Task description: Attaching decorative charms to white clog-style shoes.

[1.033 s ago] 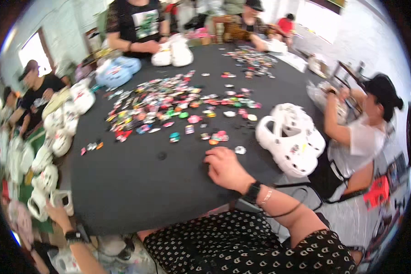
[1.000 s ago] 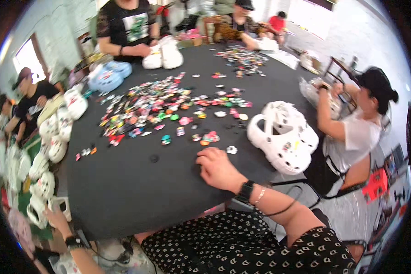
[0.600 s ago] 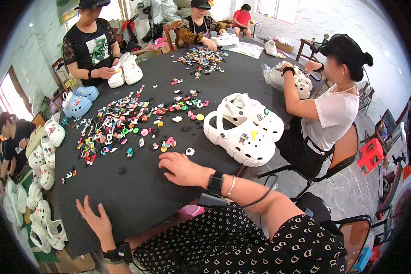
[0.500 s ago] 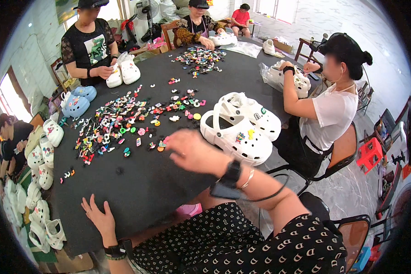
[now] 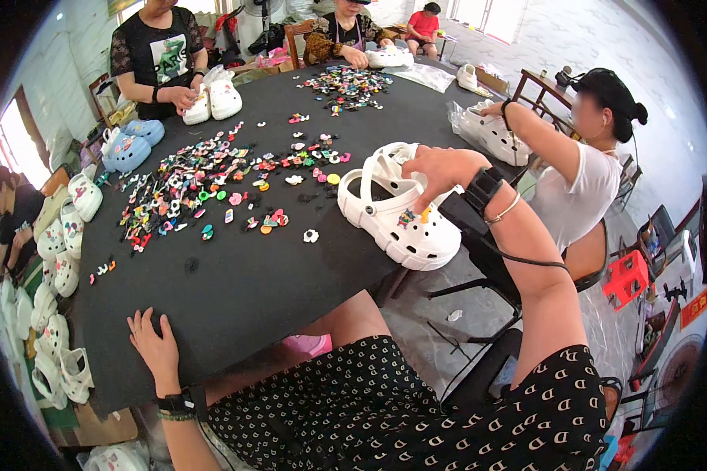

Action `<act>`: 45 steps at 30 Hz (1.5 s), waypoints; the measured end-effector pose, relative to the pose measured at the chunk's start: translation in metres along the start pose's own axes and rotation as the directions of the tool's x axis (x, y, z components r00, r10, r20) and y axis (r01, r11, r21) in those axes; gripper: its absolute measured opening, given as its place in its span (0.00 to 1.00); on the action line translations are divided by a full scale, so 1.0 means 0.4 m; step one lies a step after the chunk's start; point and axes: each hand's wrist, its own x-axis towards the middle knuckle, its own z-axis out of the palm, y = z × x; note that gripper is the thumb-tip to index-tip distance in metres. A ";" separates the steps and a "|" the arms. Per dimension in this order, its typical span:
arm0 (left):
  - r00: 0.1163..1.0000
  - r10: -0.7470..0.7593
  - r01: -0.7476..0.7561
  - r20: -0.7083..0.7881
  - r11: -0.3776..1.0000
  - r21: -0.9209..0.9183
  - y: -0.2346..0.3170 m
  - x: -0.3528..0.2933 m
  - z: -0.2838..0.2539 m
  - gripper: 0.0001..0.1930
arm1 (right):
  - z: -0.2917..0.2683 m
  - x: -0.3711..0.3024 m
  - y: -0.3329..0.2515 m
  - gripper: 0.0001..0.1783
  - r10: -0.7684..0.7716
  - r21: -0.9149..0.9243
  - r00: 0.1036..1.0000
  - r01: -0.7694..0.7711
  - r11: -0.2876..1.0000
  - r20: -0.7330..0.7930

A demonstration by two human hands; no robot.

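My left hand lies flat on the dark table near its front edge, fingers spread, holding nothing. At the table's right edge, my right hand reaches over a pair of white clogs, fingers and thumb curled onto the farther one, which it mostly hides. The nearer white clog carries small coloured charms on its toe, one of them yellow. A white flower-shaped charm with a dark centre rests on the table left of the clogs. Beyond it spreads a pile of mixed shoe charms.
Blue clogs stand at the table's left edge, with several white clogs alongside. A second charm heap lies at the far side. Co-workers handle white clogs at the far left, far middle and right. A red stool stands on the floor.
My right hand has moved right and away from me, from above the table onto the clogs. The white flower charm now shows where that hand was. My left hand stays flat on the table.
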 end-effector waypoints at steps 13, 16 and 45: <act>0.988 0.080 -0.089 -0.129 0.994 -0.060 0.000 -0.008 0.011 0.18 | 0.034 0.033 0.033 0.28 -0.220 -0.094 0.975 0.217 0.972 -0.020; 0.992 0.053 -0.060 -0.112 0.997 -0.057 -0.001 -0.020 0.004 0.18 | 0.037 0.041 0.043 0.30 -0.156 -0.052 0.984 0.152 0.987 -0.091; 0.957 0.127 -0.239 -0.262 0.857 -0.457 0.116 -0.056 -0.279 0.16 | -0.040 0.178 -0.951 0.21 -0.845 -0.176 0.389 0.863 0.474 -0.367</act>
